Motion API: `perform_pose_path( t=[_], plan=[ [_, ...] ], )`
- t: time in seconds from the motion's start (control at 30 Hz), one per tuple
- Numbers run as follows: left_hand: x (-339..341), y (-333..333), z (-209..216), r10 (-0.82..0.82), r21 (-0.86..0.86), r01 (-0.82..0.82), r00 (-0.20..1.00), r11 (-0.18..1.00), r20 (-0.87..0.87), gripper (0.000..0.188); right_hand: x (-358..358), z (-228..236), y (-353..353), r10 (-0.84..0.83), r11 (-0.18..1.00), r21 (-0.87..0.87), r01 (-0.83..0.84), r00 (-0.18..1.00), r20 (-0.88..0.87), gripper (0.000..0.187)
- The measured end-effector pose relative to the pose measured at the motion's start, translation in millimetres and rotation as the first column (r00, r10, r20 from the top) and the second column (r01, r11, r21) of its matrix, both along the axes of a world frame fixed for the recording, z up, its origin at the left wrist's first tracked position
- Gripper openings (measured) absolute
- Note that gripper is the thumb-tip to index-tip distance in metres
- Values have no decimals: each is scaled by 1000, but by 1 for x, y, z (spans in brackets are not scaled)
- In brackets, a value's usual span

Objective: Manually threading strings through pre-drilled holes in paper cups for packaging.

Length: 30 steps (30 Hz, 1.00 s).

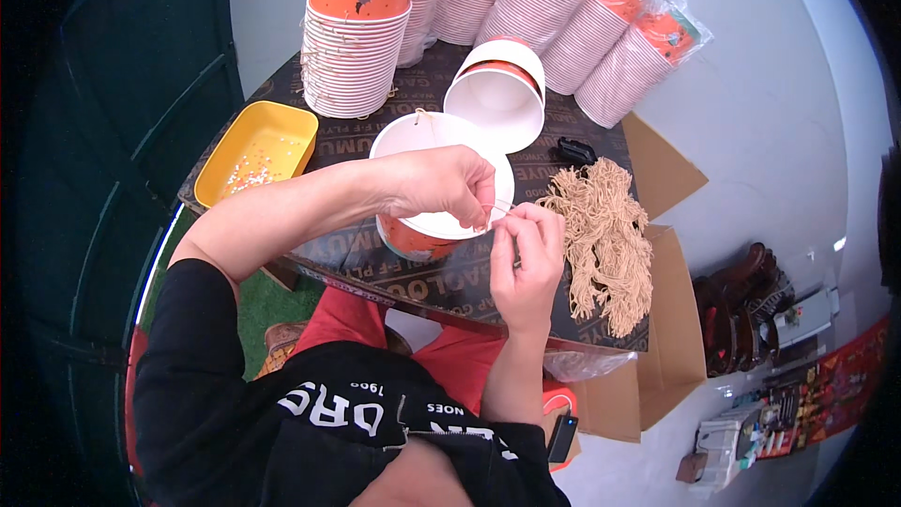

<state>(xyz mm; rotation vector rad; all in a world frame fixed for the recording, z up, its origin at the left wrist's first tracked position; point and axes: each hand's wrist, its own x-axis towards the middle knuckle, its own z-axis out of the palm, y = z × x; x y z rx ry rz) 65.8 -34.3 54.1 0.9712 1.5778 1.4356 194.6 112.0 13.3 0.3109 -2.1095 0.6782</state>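
An orange-printed paper bucket with a white inside (413, 136) stands upright near the table's front edge. My left hand (436, 183) reaches across its mouth, fingers pinched at the right rim on a thin cord (499, 207). Just outside that rim my right hand (527, 263) is closed, thumb and fingertips pinching the same cord, which loops between both hands. The far rim carries a short knotted piece of cord (422, 114). Exactly how the cord passes the near rim is hidden by my fingers.
Behind lies a tipped bucket (497, 108); stacked buckets (357, 56) stand left of wrapped stacks (629, 66). A yellow tray (305, 127) holds small white and reddish bits. On the right are a tan cord bundle (605, 235), a small black object (575, 151) and an open carton (671, 319).
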Motion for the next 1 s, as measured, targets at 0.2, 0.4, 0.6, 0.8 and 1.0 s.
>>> perform_pose_path(
  t=[0.2, 0.4, 0.6, 0.8, 1.0],
  plan=[
    [5, 3, -6, 13, 3, -12, 962, 1000, -273, 12, -6, -2, 5, -9, 1000, -1, 9, 999, 40, 9],
    [31, 0, -2, 213, 86, -220, 658, 972, -722, 16, -9, -3, 4, 14, 1000, -17, -13, 997, 79, 8],
    [38, -3, -13, 304, 212, -271, 366, 939, -879, 12, -10, -1, 3, 47, 999, -23, -46, 996, 81, 8],
    [40, -3, -8, 247, 145, -303, 330, 942, -911, 13, -9, 2, 5, 65, 997, -40, -60, 990, 127, 10],
    [36, -6, -12, 261, 175, -270, 327, 947, -908, 13, -5, 7, 11, 178, 975, -180, -131, 942, 283, 17]
  ],
)
